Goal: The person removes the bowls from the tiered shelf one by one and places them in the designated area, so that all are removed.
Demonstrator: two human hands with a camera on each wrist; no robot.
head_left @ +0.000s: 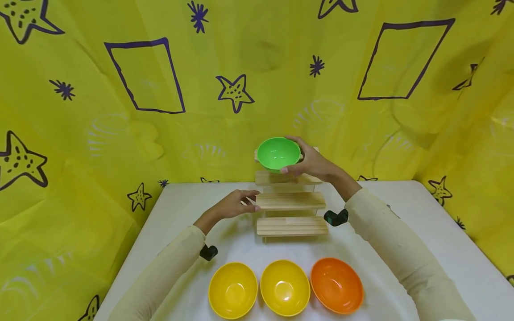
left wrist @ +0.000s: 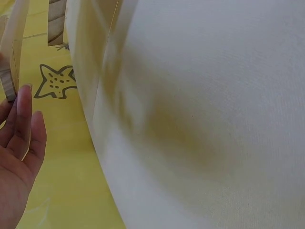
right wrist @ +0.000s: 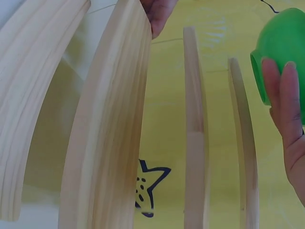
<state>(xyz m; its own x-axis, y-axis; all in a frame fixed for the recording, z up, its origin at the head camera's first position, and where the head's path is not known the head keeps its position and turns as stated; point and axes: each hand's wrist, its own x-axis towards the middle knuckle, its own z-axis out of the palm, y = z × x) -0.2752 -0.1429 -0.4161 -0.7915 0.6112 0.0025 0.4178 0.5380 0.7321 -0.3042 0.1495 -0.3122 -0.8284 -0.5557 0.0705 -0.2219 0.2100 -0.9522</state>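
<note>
My right hand (head_left: 307, 159) grips a green bowl (head_left: 279, 154) by its right side, the thumb at the near rim. The bowl is at the top step of a stepped wooden stand (head_left: 290, 201), its opening turned toward me in the head view. In the right wrist view the green bowl (right wrist: 286, 57) shows at the right, with fingers (right wrist: 289, 93) against it. My left hand (head_left: 237, 204) pinches the left end of a middle step, thumb below and fingers above. In the left wrist view the left hand (left wrist: 19, 157) is at a plank's end, partly cut off.
Two yellow bowls (head_left: 233, 290) and an orange bowl (head_left: 337, 286) stand in a row on the white table (head_left: 180, 214), nearer me than the stand. A yellow sheet (head_left: 281, 102) with drawn starfish and frames hangs behind the table and at both sides.
</note>
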